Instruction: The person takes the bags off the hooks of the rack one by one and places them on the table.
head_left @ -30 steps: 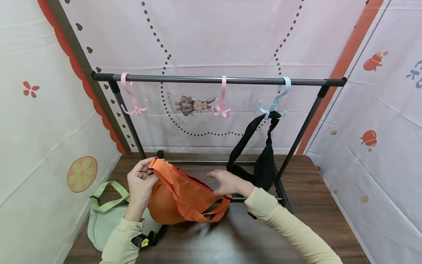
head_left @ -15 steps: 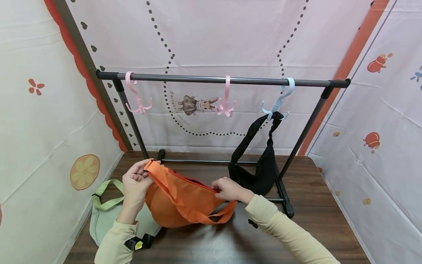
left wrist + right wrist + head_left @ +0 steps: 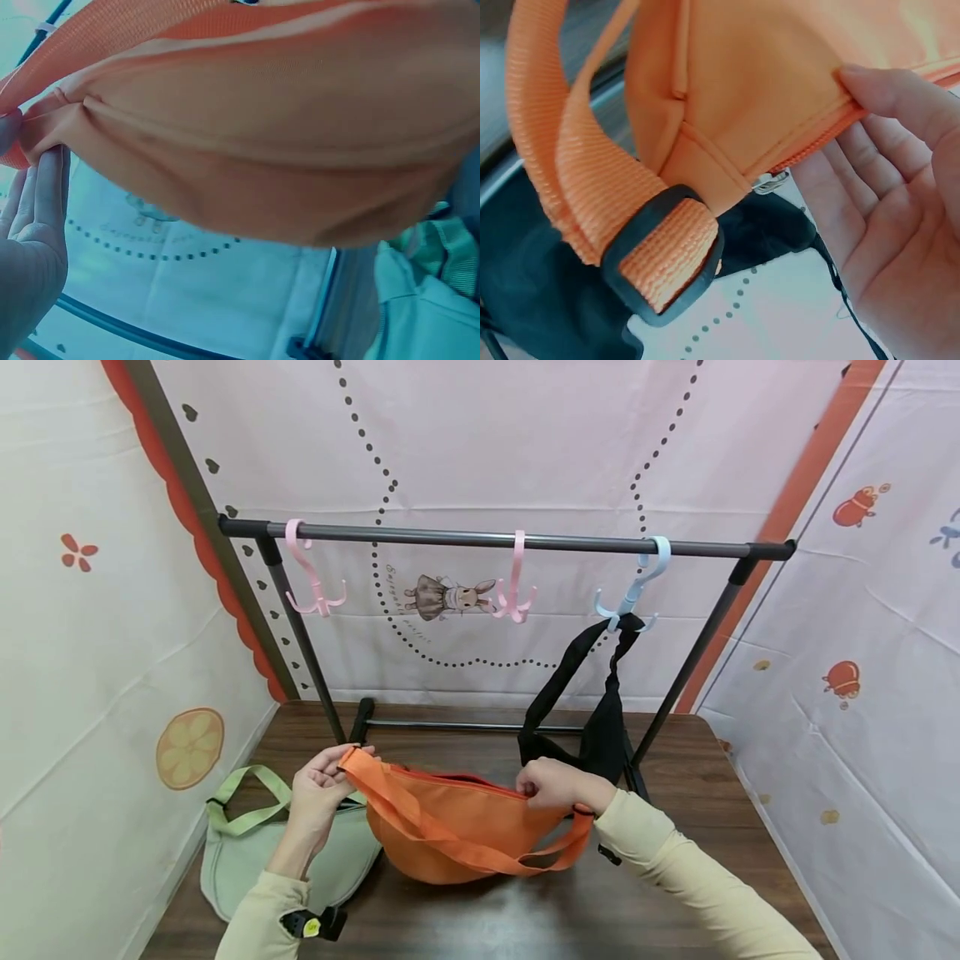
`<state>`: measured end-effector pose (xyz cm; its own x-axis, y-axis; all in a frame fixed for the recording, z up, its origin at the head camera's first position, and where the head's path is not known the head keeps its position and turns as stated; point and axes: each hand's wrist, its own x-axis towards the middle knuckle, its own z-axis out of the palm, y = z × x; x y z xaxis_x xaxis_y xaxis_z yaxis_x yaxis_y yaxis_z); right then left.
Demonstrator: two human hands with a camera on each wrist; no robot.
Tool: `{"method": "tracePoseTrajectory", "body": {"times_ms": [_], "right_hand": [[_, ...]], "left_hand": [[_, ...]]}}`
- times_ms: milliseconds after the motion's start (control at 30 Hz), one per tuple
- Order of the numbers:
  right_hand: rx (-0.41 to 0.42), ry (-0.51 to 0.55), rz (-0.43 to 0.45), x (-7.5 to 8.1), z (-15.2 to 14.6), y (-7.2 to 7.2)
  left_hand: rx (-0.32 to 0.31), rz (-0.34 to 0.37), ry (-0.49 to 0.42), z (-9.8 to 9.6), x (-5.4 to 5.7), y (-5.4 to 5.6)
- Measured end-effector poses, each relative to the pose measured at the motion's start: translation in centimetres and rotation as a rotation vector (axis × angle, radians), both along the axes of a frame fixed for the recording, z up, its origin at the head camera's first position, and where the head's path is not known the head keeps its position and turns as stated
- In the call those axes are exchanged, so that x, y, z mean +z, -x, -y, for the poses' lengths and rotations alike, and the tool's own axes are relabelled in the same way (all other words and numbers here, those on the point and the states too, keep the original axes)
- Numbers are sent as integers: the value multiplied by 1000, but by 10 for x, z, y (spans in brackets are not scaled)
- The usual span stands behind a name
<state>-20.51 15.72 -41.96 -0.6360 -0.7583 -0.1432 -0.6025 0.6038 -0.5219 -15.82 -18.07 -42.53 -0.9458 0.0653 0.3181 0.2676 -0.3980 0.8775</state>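
Observation:
An orange waist bag with a webbing strap is held up over the table between both hands in the head view. My left hand pinches its left end, where the strap joins. On the right, my right hand pinches the top edge by the red-orange zipper. In the right wrist view the thumb presses the fabric beside the zipper, with fingers behind it. A metal zipper pull and a black strap buckle show near that end. The left wrist view shows the bag's broad side.
A light green bag lies at left on the wooden table. A black bag hangs from a blue hook on the black rack's bar. Two pink hooks, one left and one central, bear nothing.
My right hand has closed on the orange bag's top edge and moved right, drawing the bag wider and more level. My left hand, keeping its grip, is slightly lower and farther right than half a second ago.

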Motion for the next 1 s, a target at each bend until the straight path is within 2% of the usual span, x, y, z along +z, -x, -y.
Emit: {"method": "tracePoseTrajectory", "body": {"times_ms": [200, 567, 867, 1000], "right_hand": [[7, -64, 35, 3, -8, -4], [-14, -156, 158, 3, -13, -13], [-10, -216, 243, 0, -10, -11], [-3, -221, 271, -3, -7, -9]], "left_hand": [[-42, 40, 25, 0, -20, -1], [-54, 239, 184, 5, -43, -4], [-16, 321, 225, 4, -53, -5], [27, 354, 223, 5, -57, -6]]}}
